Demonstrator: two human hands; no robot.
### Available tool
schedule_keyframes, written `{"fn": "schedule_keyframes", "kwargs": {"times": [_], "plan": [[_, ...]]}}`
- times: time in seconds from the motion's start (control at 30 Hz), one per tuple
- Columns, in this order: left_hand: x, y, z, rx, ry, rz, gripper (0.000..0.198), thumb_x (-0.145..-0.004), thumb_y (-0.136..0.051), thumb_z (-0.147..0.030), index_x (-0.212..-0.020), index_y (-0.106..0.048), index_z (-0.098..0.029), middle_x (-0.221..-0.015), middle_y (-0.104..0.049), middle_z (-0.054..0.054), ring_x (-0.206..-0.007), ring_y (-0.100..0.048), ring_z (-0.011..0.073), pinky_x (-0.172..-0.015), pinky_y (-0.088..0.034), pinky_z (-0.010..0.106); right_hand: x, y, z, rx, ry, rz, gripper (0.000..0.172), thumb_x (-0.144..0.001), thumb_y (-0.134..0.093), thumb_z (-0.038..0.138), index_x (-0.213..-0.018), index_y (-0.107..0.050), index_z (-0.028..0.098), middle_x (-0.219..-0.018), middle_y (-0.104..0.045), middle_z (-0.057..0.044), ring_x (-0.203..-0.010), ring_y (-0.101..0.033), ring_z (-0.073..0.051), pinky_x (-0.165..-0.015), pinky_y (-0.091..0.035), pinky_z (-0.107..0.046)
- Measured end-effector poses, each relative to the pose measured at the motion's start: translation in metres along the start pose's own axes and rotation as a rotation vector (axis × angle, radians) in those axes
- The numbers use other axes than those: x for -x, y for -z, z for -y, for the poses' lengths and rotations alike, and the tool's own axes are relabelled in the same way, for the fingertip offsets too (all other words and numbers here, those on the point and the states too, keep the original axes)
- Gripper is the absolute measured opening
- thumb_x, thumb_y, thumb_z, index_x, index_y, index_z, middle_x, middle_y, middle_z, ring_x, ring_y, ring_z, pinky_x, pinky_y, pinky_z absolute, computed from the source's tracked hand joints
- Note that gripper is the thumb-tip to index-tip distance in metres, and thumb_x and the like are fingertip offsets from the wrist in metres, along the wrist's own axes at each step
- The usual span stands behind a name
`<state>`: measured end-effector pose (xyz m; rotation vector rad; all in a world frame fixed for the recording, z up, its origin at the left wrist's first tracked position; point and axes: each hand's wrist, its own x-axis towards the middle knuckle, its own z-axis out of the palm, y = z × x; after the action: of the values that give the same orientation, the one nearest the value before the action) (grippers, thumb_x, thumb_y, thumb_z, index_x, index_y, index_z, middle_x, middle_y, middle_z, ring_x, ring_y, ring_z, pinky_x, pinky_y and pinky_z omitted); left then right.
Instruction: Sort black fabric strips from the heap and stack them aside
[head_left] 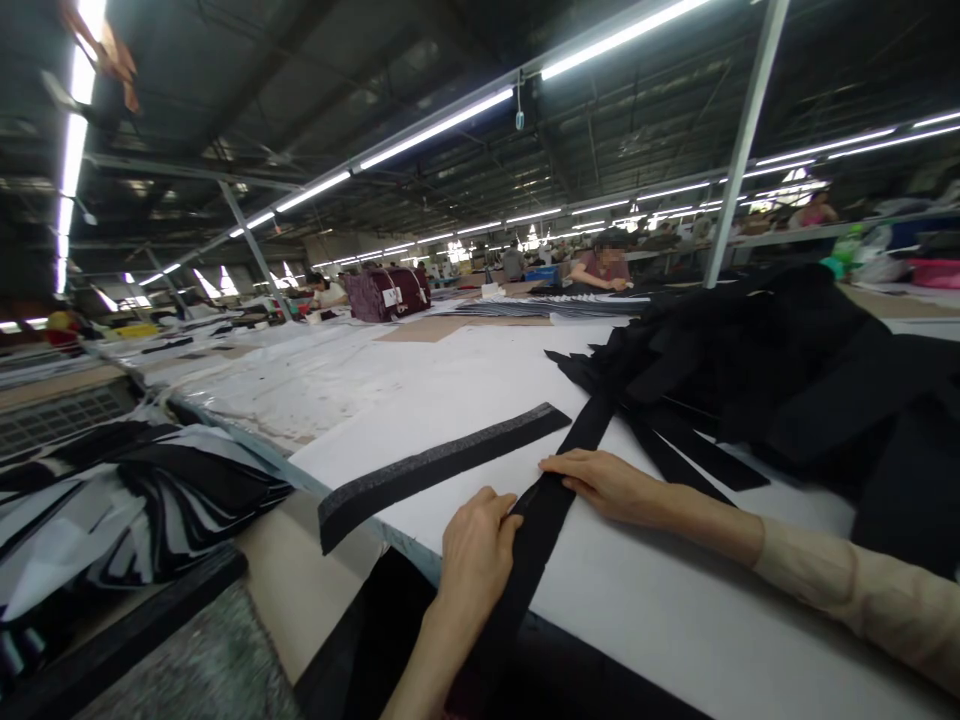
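Note:
A long black fabric strip [540, 520] runs from the pile down over the near edge of the white table [675, 620]. My left hand [472, 555] rests on its left side, fingers curled onto the strip's edge. My right hand [600, 483] lies flat on the strip a little farther up, fingers stretched out and pressing it to the table. A second, greyish-black strip [442, 462] lies alone to the left, apart from both hands.
A big heap of black fabric pieces [780, 370] fills the table's right side. Black-and-white cloth [127, 500] lies piled at the left. A metal post [739, 150] stands behind the heap. Other people work at far tables [600, 268].

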<state>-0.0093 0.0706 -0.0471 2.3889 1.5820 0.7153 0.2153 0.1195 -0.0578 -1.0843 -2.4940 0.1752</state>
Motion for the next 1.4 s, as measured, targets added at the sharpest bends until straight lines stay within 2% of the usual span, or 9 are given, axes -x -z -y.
{"fn": "schedule_keyframes", "kwargs": {"times": [0.27,0.43,0.6,0.77,0.9,1.0,1.17,1.27,1.4], "plan": [[0.014,-0.013,-0.002,-0.168,-0.134,-0.120,0.025,-0.088,-0.042,-0.013,-0.093,-0.065,-0.023,-0.078,-0.055,0.001,-0.074,-0.052,0.0154,-0.066,-0.040,0.026,-0.001,0.006,0.001,0.001,0.023,0.084,0.039,-0.088,-0.039,0.016,-0.125,-0.051,0.018,-0.125,-0.054,-0.008,-0.115,-0.049,-0.019,-0.100,-0.039,-0.035],[0.014,-0.009,-0.005,-0.353,-0.172,-0.082,0.026,-0.087,-0.042,-0.009,-0.091,-0.065,-0.023,-0.079,-0.056,0.002,-0.073,-0.052,0.0169,-0.066,-0.041,0.029,0.000,0.018,0.017,0.050,0.070,0.219,0.040,-0.093,-0.034,0.029,-0.130,-0.047,0.019,-0.134,-0.045,-0.008,-0.125,-0.038,-0.020,-0.105,-0.031,-0.036],[0.011,-0.006,-0.009,-0.436,-0.243,-0.026,0.023,-0.086,-0.043,-0.009,-0.086,-0.064,-0.019,-0.081,-0.056,0.003,-0.076,-0.053,0.0181,-0.069,-0.043,0.031,-0.002,0.023,0.034,0.054,0.093,0.313,0.043,-0.094,-0.033,0.037,-0.132,-0.044,0.023,-0.135,-0.043,-0.013,-0.130,-0.028,-0.027,-0.102,-0.032,-0.044],[0.016,-0.006,-0.004,-0.350,-0.218,-0.042,0.023,-0.087,-0.043,-0.011,-0.093,-0.063,-0.021,-0.083,-0.056,0.003,-0.077,-0.054,0.0177,-0.069,-0.045,0.030,-0.003,0.021,0.041,0.063,0.069,0.269,0.039,-0.091,-0.041,0.034,-0.128,-0.050,0.023,-0.145,-0.027,-0.010,-0.132,-0.022,-0.029,-0.107,-0.024,-0.046],[0.032,-0.002,0.005,-0.101,-0.116,-0.111,0.024,-0.087,-0.044,-0.013,-0.103,-0.061,-0.021,-0.082,-0.055,0.003,-0.078,-0.054,0.0165,-0.069,-0.046,0.027,-0.001,0.021,0.040,-0.057,0.097,0.313,0.042,-0.093,-0.037,0.029,-0.134,-0.042,0.023,-0.142,-0.033,-0.006,-0.129,-0.032,-0.022,-0.106,-0.030,-0.038],[0.045,-0.001,0.011,0.009,-0.094,-0.158,0.023,-0.087,-0.042,-0.013,-0.096,-0.063,-0.020,-0.078,-0.054,0.002,-0.074,-0.053,0.0155,-0.067,-0.045,0.026,-0.001,0.021,0.040,-0.069,0.097,0.312,0.042,-0.093,-0.037,0.032,-0.134,-0.041,0.023,-0.142,-0.034,-0.006,-0.131,-0.027,-0.023,-0.107,-0.027,-0.040],[0.051,-0.003,0.018,-0.150,-0.237,-0.219,0.028,-0.088,-0.038,-0.012,-0.094,-0.064,-0.021,-0.075,-0.052,0.003,-0.070,-0.050,0.0162,-0.065,-0.042,0.029,-0.002,0.017,0.053,-0.062,0.093,0.336,0.042,-0.090,-0.045,0.041,-0.130,-0.047,0.027,-0.143,-0.031,-0.009,-0.132,-0.021,-0.030,-0.106,-0.024,-0.050],[0.050,0.001,0.018,-0.237,-0.275,-0.163,0.027,-0.088,-0.040,-0.011,-0.095,-0.064,-0.022,-0.077,-0.053,0.003,-0.071,-0.050,0.0168,-0.067,-0.041,0.030,-0.001,0.013,0.061,-0.027,0.082,0.346,0.048,-0.085,-0.050,0.050,-0.128,-0.049,0.030,-0.144,-0.028,-0.012,-0.132,-0.018,-0.035,-0.103,-0.022,-0.056],[0.038,0.002,0.010,-0.253,-0.222,-0.081,0.026,-0.088,-0.041,-0.012,-0.091,-0.065,-0.022,-0.077,-0.053,0.002,-0.073,-0.051,0.0165,-0.067,-0.041,0.029,-0.002,0.010,0.053,0.063,0.075,0.323,0.044,-0.088,-0.042,0.050,-0.128,-0.048,0.033,-0.143,-0.031,-0.012,-0.131,-0.021,-0.038,-0.100,-0.023,-0.060]]}}
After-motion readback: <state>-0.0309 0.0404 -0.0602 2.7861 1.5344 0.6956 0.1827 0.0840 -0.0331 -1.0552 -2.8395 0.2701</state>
